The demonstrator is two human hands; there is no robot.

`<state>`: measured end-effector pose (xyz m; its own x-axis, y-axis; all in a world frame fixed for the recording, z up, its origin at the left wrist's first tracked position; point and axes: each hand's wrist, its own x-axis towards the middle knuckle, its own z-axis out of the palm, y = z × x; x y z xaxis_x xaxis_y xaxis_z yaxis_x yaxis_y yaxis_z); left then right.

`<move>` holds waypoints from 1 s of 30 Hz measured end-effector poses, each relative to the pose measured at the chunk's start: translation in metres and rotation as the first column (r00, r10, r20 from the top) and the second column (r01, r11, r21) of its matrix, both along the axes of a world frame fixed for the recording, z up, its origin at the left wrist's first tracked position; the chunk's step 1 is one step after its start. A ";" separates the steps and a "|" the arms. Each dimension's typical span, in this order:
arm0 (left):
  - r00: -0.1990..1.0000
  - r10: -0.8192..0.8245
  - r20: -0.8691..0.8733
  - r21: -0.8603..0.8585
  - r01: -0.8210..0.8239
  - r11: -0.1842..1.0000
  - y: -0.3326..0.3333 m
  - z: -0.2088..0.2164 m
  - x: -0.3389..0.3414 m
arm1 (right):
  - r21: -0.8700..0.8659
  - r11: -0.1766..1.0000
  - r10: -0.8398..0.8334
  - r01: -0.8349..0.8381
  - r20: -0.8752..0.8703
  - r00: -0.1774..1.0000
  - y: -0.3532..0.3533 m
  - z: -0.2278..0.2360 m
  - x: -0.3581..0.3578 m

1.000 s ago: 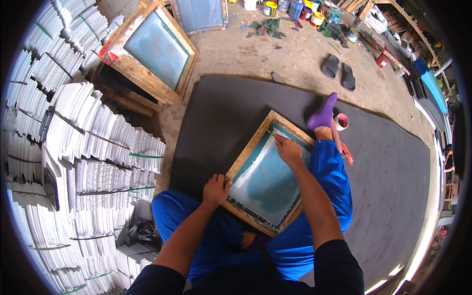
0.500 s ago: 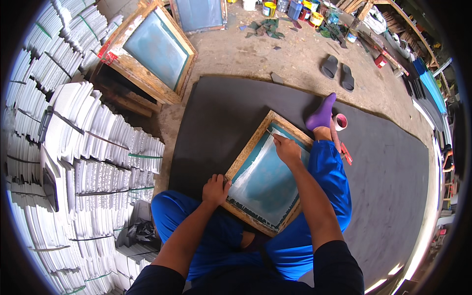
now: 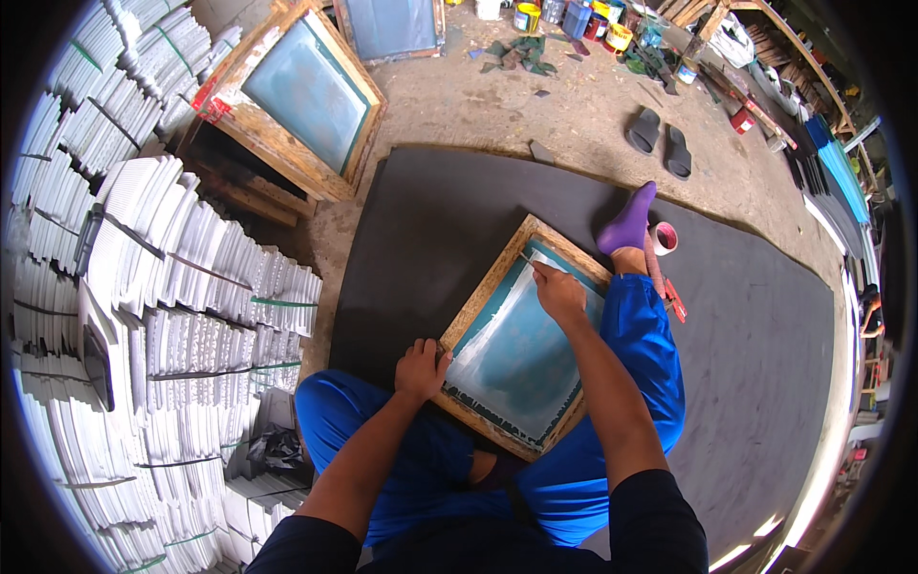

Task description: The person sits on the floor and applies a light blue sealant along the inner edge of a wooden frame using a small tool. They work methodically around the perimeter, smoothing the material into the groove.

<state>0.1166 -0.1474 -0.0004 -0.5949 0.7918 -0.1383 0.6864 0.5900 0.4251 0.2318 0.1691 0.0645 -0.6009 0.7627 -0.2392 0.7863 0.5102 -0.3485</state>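
Observation:
A silk-screen printing frame (image 3: 483,285) with wooden bars and blue-green mesh lies tilted across my lap and the dark mat. Along the mesh's left side runs a pale, whitish strip, and dark ragged marks line its near edge. My left hand (image 3: 421,370) grips the frame's left bar near its lower corner, fingers curled over the wood. Above the far part of the mesh, my right hand (image 3: 560,292) is closed around a thin, slender tool (image 3: 526,257). The tool's tip points toward the far left corner of the mesh; its handle is hidden in my fingers.
White bundled sheets (image 3: 196,349) are stacked along the left. More screen frames (image 3: 349,182) lean at the back left. A tape roll (image 3: 663,237) and a red-handled tool (image 3: 675,299) lie beside my purple-socked foot. Beyond the mat (image 3: 755,325) are slippers (image 3: 677,153) and paint cans (image 3: 526,17).

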 end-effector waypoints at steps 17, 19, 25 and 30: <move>1.000 0.006 -0.024 0.020 -0.006 1.000 0.001 -0.005 0.002 | 0.059 0.995 0.059 -0.085 0.354 0.933 -0.011 0.020 -0.042; 1.000 0.007 -0.021 0.021 -0.007 1.000 0.001 -0.006 0.002 | -0.016 1.000 0.009 -0.006 0.211 0.977 -0.010 0.016 -0.033; 1.000 0.012 0.003 -0.017 -0.012 1.000 0.002 -0.004 -0.001 | -0.181 0.982 -0.086 0.054 -0.171 0.982 0.003 -0.012 -0.004; 1.000 0.005 0.030 -0.017 -0.004 1.000 0.005 0.004 -0.001 | -0.253 0.967 -0.117 0.023 -0.366 0.923 0.013 -0.050 0.004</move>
